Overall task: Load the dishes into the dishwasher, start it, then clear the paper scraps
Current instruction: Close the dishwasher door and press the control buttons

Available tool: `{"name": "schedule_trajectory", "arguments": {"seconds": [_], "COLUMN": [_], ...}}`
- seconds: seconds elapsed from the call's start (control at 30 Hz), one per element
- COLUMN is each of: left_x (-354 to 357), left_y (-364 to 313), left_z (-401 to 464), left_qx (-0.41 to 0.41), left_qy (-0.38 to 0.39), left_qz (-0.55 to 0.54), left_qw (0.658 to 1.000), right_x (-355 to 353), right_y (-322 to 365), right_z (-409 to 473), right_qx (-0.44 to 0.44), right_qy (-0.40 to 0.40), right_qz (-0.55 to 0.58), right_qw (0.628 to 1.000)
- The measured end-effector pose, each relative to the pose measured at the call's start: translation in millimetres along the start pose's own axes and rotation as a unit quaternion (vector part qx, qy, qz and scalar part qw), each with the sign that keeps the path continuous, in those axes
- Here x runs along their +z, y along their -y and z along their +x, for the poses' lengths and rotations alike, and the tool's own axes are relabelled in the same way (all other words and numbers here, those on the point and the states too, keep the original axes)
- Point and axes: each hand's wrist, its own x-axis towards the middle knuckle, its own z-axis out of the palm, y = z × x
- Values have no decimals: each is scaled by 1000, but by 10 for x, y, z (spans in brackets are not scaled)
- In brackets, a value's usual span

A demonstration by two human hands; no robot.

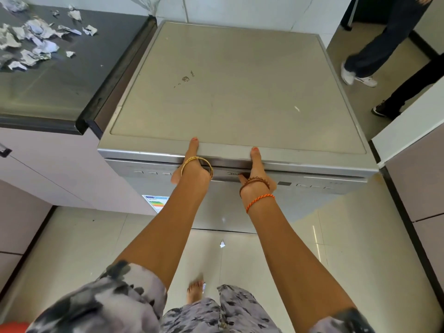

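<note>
1. A silver freestanding dishwasher with a flat beige-grey top point(230, 87) is being seen from above, standing in the middle of the scene, its door point(216, 207) shut and facing near.
2. The top front edge of the dishwasher is being held by both hands: the left hand point(192, 167) and the right hand point(255, 171) are being kept side by side, near the centre of the edge.
3. Each thumb is being laid flat on the top rim, while the fingers are being curled under the edge above the control strip point(310, 185); the grip of both hands is thus closed round the dishwasher's edge.
4. Crumpled white and grey paper scraps point(36, 37) are being left scattered on the dark grey table point(72, 78) at the far left, just beside the dishwasher.
5. One small white paper scrap point(222, 243) is lying on the pale tiled floor point(91, 241) near the door.
6. A second person's legs in dark trousers point(382, 42) are being seen at the far right.
</note>
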Motion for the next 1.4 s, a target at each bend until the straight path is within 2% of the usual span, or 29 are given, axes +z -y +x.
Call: {"name": "schedule_trajectory", "arguments": {"seconds": [0.1, 0.17, 0.2, 0.23, 0.27, 0.3, 0.33, 0.37, 0.4, 0.43, 0.47, 0.5, 0.53, 0.6, 0.7, 0.8, 0.9, 1.03, 1.33, 1.4], "left_x": [-176, -293, -368, -450, -530, -601, -660, -692, -682, -654, -578, -523, -482, -447, -417, -388, -395, -380, -330, -317], "left_y": [-1, 44, 84, 116, 147, 150, 134, 92, 33, -7, -64, -89, -105, -109, -154, -204, -203, -195, -164, -168], "left_z": [43, 57, 59, 34, 39, 50, 96, 158, 245, 305, 363, 375, 353, 359, 425, 459, 447, 450, 426, 423], "left_qx": [1, 33, 93, 187, 317, 467, 591, 677, 725, 744, 745, 730, 714, 700, 700, 711, 716, 725, 706, 708], "left_qy": [53, 22, -14, -45, -53, -28, 13, 42, 53, 51, 46, 45, 49, 68, 106, 111, 98, 94, 100, 94], "left_qz": [29, 94, 139, 178, 225, 290, 375, 456, 518, 563, 600, 636, 661, 676, 666, 658, 659, 650, 662, 663], "left_qw": [998, 995, 986, 965, 920, 835, 714, 576, 451, 356, 289, 247, 224, 222, 235, 222, 208, 208, 230, 226], "right_x": [-129, -259, -337, -408, -466, -502, -510, -487, -436, -392, -311, -269, -253, -259, -270, -273, -296, -313, -330, -331], "right_y": [-8, -77, -131, -180, -215, -214, -206, -195, -154, -136, -79, -36, -8, 31, 43, 31, 11, -6, -32, -37], "right_z": [94, 172, 224, 261, 292, 305, 347, 396, 421, 481, 502, 520, 535, 578, 642, 715, 752, 796, 851, 842], "right_qx": [-10, -70, -144, -248, -363, -472, -565, -632, -669, -691, -700, -700, -697, -694, -688, -694, -702, -721, -743, -743], "right_qy": [73, 101, 102, 97, 94, 88, 73, 55, 46, 37, 32, 39, 53, 72, 82, 87, 84, 81, 71, 72], "right_qz": [-66, -195, -286, -364, -424, -469, -494, -509, -534, -556, -575, -594, -610, -628, -638, -638, -629, -612, -588, -588], "right_qw": [995, 973, 942, 893, 824, 741, 657, 582, 516, 461, 421, 393, 373, 345, 336, 322, 322, 315, 310, 311]}}
